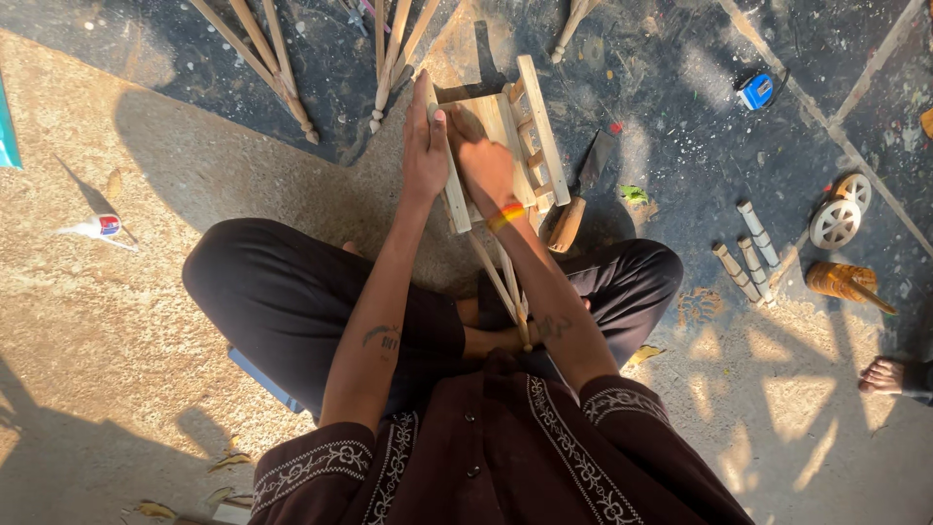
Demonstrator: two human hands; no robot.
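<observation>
I sit cross-legged on the ground with a small wooden frame [530,136] of slats and short rungs in front of me. My left hand [425,146] lies flat along the frame's left rail, fingers stretched forward. My right hand [483,160], with an orange and yellow band at the wrist, is closed down on the frame's middle; what it grips is hidden. Two thin wooden sticks [505,282] run from the frame back toward my lap.
Turned wooden spindles [277,68] lie at the top left and more spindles [394,58] at top centre. A chisel-like tool [581,190] rests right of the frame. A blue tape measure [756,90], small wooden wheels [841,214], short pegs [746,258] and another person's foot [884,374] are at the right.
</observation>
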